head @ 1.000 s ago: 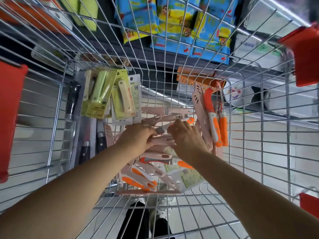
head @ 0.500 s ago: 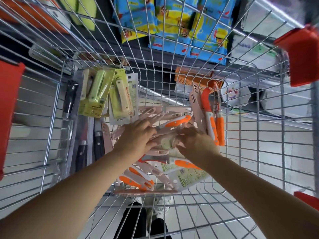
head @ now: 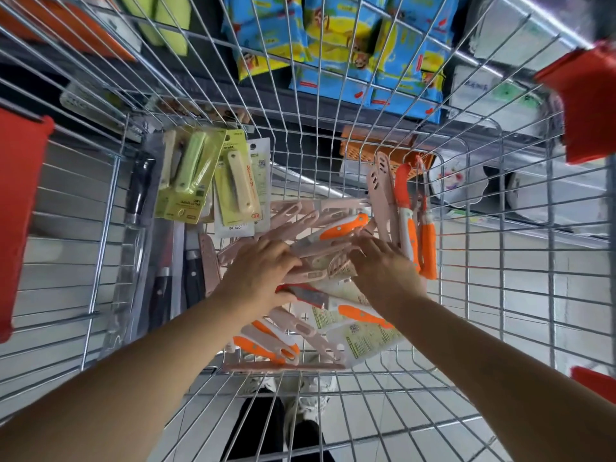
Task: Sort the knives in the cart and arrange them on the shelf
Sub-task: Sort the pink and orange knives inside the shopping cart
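Note:
Inside the wire cart (head: 110, 228) lies a pile of pink-sheathed knives (head: 300, 218), some with orange handles (head: 343, 226). My left hand (head: 260, 275) reaches into the pile, fingers and thumb curled round a bundle of pink knives. My right hand (head: 383, 271) lies on the same bundle from the right, its fingers fairly straight and touching the sheaths. More orange-handled knives (head: 408, 225) stand against the right side. Yellow-green packaged knives (head: 190, 181) and dark-handled knives (head: 193, 271) lie at the left. Loose orange knives (head: 266, 345) sit near me.
Beyond the cart's far wall a shelf holds blue-and-yellow packages (head: 333, 45) and an orange basket (head: 366, 150). Red plastic corner guards (head: 20, 211) (head: 590, 105) mark the cart's rim. My shoes (head: 310, 405) show through the cart floor.
Both hands have closed in on the pink knives at the pile's middle. An orange-handled knife now lies on top, beyond my fingers. The view has shifted slightly.

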A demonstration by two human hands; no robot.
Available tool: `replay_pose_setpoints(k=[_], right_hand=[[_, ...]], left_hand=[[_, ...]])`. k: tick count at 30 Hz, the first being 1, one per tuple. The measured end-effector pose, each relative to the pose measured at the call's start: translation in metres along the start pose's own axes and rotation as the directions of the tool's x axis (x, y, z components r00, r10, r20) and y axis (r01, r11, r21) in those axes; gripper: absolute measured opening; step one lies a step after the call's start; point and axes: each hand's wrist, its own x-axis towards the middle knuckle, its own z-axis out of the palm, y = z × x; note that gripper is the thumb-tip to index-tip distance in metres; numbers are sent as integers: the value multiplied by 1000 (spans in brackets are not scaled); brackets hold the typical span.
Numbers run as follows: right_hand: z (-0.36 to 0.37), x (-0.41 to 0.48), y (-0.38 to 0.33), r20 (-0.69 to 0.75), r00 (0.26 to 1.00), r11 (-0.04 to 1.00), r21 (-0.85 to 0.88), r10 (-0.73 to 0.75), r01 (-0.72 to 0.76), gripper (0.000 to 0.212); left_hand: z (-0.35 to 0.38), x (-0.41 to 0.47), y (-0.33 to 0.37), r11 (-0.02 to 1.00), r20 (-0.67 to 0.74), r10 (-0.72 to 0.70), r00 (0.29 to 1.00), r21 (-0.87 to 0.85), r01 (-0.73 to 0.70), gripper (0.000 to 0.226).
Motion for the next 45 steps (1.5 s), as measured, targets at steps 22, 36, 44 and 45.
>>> replay_pose_setpoints(k=[22, 36, 44, 45], right_hand=[[-69, -5, 35, 132, 909, 861, 291, 396, -417, 35], [-41, -8, 3, 219, 897, 790, 425, 383, -442, 30], [-19, -1, -7, 382, 918, 992, 20, 105, -122, 33], [-19, 0, -6, 387, 915, 988, 48, 116, -145, 29]], left_hand=[[-46, 13, 15, 913, -148, -106, 983, -405, 38, 86], [-48, 24, -14, 675, -233, -585, 777, -671, 307, 12], [-40, 21, -26, 601, -141, -594, 792, -732, 320, 11], [-39, 21, -26, 606, -142, -588, 796, -730, 317, 11]])
